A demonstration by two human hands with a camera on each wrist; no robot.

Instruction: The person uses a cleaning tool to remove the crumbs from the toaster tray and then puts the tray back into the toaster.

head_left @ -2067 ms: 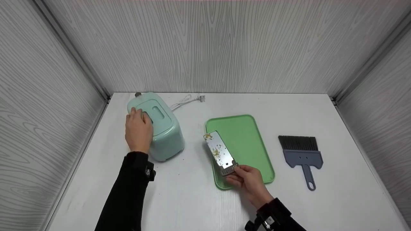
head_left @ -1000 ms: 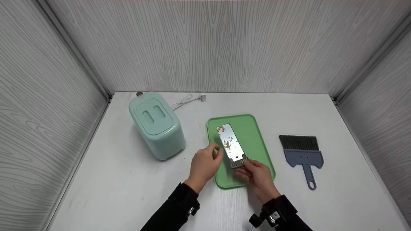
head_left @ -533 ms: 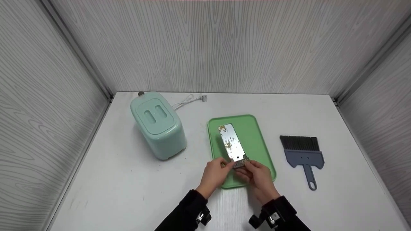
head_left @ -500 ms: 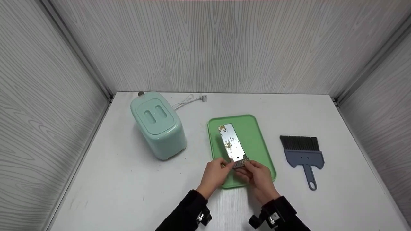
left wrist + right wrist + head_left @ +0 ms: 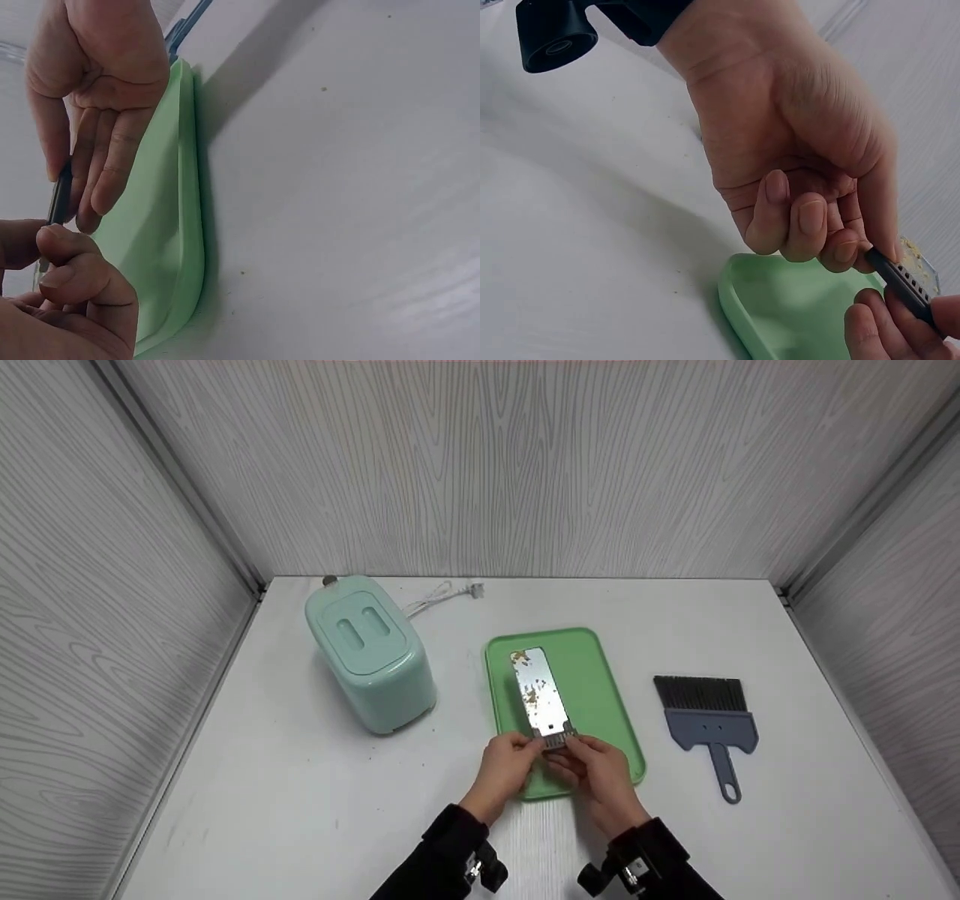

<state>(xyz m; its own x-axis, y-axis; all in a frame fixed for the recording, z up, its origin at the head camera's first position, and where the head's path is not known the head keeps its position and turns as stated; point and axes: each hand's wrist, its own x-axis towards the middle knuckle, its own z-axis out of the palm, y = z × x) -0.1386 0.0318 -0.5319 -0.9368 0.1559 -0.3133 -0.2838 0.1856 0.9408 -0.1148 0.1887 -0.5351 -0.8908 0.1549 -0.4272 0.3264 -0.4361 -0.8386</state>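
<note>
A shiny metal crumb tray (image 5: 541,690) with brown crumbs on it is held over the green tray (image 5: 600,720). Its grey slotted end (image 5: 904,283) points toward me, and both hands pinch that end. My left hand (image 5: 504,771) grips the left corner between thumb and fingers, while my right hand (image 5: 604,784) pinches the right corner. In the right wrist view, the right thumb lies on top of the slotted end with curled fingers beneath. A mint-green toaster (image 5: 394,690), its slotted lid on top, stands to the left.
A grey brush (image 5: 709,727) with black bristles lies right of the green tray. Behind the toaster runs a white cord ending in a plug (image 5: 475,590). Small crumbs dot the white table (image 5: 322,810). Pale wood-grain walls (image 5: 480,472) enclose the back and sides.
My left hand has left the toaster and moved right to take hold of the crumb tray. The right hand has shifted the crumb tray slightly right, over the green tray.
</note>
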